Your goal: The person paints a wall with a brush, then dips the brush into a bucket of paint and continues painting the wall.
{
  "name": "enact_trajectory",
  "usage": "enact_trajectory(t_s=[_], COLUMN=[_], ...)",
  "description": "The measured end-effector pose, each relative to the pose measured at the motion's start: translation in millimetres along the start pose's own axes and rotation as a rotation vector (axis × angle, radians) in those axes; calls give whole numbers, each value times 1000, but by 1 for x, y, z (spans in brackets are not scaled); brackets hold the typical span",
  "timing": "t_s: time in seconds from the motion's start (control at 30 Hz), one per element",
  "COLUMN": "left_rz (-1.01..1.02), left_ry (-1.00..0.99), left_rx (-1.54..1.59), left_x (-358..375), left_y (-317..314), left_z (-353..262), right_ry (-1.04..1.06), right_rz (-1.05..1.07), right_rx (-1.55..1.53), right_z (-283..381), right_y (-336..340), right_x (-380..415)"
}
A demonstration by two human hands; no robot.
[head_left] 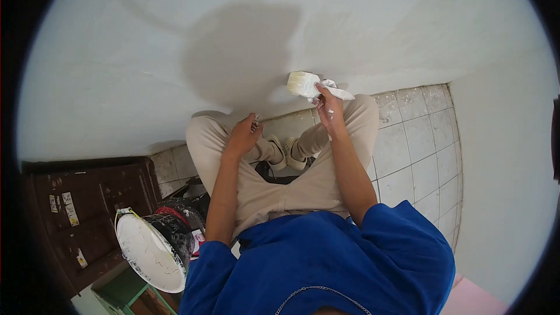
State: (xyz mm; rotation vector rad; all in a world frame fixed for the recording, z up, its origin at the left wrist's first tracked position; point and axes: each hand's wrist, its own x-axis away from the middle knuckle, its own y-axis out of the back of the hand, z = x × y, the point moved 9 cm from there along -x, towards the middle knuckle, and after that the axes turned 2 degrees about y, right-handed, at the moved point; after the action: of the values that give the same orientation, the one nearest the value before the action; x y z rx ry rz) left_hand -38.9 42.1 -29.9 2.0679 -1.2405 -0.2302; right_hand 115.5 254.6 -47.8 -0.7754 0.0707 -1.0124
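Observation:
My right hand is wrapped round the handle of a wide paintbrush close to the wall. White paint coats the brush, and its pale bristles point left. Smears of white paint also mark my fingers and wrist. By my left knee, my left hand is closed, with a small greyish, paint-flecked bit showing at its fingertips; I cannot tell what it is. The pale wall rises in front of both hands, with the shadow of my head on it.
A black paint-splashed bucket with white paint inside stands at my left. Behind it are a dark brown wooden door and a green wooden piece. Tiled floor runs along the wall to a corner at right. My knees are spread wide.

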Motion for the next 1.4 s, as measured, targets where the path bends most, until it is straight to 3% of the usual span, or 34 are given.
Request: enact_trajectory(t_s=[0.13, 0.33, 0.43, 0.53, 0.73, 0.83, 1.07, 1.17, 1.4], left_rz=[21, 5, -5, 34, 12, 37, -21, 31, 26], left_ry=[38, 4, 15, 44, 30, 44, -15, 33, 40], left_rx=[27, 42, 32, -22, 20, -13, 61, -8, 40], left_x=[5, 2, 5, 1, 5, 3, 4, 3, 6], left_y=[-3, -2, -2, -4, -1, -3, -1, -3, -2], left_z=[7, 5, 12, 9, 10, 4, 7, 4, 9], right_ry=[-122, 19, -148, -39, -64, 12, -68, -56, -6], right_rz=[-57, 62, -29, -70, -2, -90, 19, -20, 19], right_rx=[177, -8, 44, 156, -52, 276, -54, 174, 72], right_z=[-11, 0, -6, -5, 5, 3, 1, -6, 1], right_y=[13, -6, 7, 12, 2, 13, 5, 13, -4], right_x=[4, -6, 2, 2, 1, 6, 1, 1, 2])
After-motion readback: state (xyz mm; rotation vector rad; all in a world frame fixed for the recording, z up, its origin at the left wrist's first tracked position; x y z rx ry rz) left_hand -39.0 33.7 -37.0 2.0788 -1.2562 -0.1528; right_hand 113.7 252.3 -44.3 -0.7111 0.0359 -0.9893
